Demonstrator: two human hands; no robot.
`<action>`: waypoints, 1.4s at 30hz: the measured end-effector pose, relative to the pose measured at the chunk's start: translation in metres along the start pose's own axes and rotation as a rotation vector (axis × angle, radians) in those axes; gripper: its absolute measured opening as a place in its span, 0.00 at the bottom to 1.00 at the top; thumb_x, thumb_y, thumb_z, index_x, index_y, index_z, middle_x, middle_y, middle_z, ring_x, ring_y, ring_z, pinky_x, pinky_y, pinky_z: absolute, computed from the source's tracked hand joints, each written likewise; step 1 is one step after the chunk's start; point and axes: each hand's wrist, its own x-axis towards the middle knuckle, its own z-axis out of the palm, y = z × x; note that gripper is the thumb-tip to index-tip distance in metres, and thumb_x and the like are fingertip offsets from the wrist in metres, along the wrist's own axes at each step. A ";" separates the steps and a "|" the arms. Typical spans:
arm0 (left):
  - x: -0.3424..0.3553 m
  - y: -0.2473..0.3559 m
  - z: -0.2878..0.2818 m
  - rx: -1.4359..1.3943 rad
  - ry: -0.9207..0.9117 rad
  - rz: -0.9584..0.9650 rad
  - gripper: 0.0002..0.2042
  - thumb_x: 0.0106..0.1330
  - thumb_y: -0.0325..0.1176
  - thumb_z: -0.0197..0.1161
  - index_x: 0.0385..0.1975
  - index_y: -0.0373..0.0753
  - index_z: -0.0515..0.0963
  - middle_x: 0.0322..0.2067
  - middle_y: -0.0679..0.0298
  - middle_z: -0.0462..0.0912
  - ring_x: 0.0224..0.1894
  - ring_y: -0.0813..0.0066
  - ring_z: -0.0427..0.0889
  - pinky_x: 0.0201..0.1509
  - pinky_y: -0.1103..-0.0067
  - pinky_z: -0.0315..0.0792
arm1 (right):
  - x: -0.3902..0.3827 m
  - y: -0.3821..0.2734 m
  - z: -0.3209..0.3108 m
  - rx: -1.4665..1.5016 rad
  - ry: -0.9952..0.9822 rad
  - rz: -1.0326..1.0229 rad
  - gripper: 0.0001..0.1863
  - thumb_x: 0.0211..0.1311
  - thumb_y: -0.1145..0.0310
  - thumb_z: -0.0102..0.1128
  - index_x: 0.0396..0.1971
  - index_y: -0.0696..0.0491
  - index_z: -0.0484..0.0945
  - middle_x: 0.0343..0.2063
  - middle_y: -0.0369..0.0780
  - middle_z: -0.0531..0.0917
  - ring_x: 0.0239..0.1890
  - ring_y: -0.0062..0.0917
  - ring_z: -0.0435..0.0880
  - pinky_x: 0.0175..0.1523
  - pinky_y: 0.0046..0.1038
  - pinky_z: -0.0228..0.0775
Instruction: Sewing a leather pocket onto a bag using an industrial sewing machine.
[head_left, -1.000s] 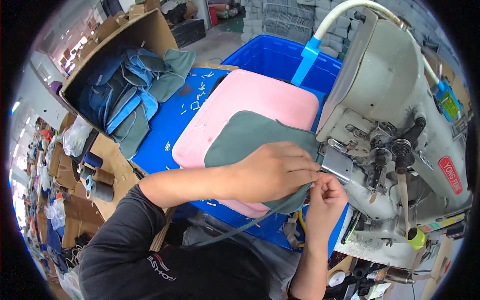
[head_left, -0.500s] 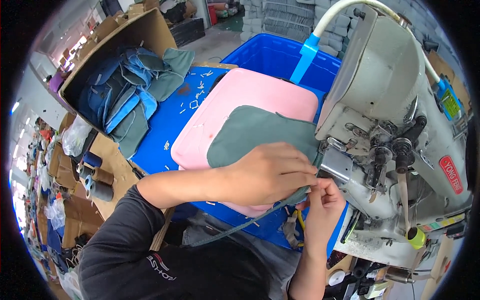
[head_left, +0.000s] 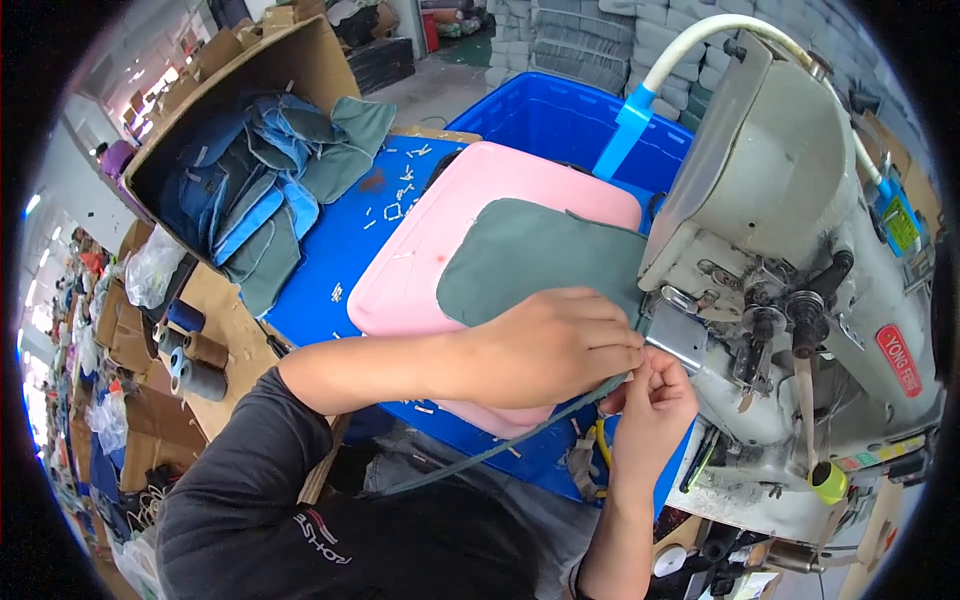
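Note:
A grey-green fabric piece [head_left: 540, 250] lies flat on a pink plastic board [head_left: 400, 275], its right edge against the sewing machine [head_left: 790, 150]. My left hand [head_left: 560, 345] reaches across the near part of the fabric, fingers bent and closed on its right edge beside the metal plate [head_left: 678, 330]. Just below, my right hand [head_left: 655, 400] pinches the same edge, thumb against forefinger, almost touching the left fingertips. From between my hands a narrow green fabric strip [head_left: 480, 458] runs down to my lap. My fingers hide the exact spot they grip.
At the left, a cardboard box [head_left: 340, 60] on its side holds blue and green fabric pieces. Thread spools [head_left: 205, 350] stand below it. Behind the board is a blue bin [head_left: 540, 95]. A white hose [head_left: 720, 25] arches over the machine. Thread scraps [head_left: 395, 210] dot the blue tabletop.
The fabric has shifted a little to the right on the pink board, toward the machine. Both hands stay at its edge, and the whole view has moved slightly.

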 end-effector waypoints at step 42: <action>0.006 -0.020 -0.002 0.027 -0.081 0.124 0.11 0.51 0.27 0.64 0.35 0.37 0.81 0.42 0.62 0.83 0.47 0.65 0.82 0.49 0.70 0.76 | 0.006 0.027 0.010 -0.144 -0.081 -0.140 0.08 0.62 0.82 0.51 0.27 0.61 0.79 0.17 0.34 0.80 0.16 0.11 0.75 0.22 0.15 0.67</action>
